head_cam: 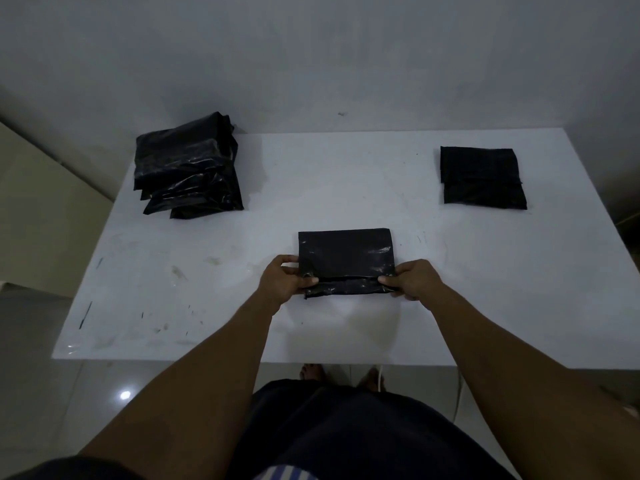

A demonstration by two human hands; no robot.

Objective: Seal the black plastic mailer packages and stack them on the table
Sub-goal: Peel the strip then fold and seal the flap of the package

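Beyond held mailer (pixel 346 254): pile (pixel 188 168), stack (pixel 483 178).

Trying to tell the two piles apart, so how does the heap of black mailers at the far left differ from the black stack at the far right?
The left heap is tall, several mailers deep; the right stack is low, seemingly two. The left heap is wrinkled, glossy and splayed; the right stack lies flat, dull and nearly squared. Both are black plastic mailers resting on the white table.
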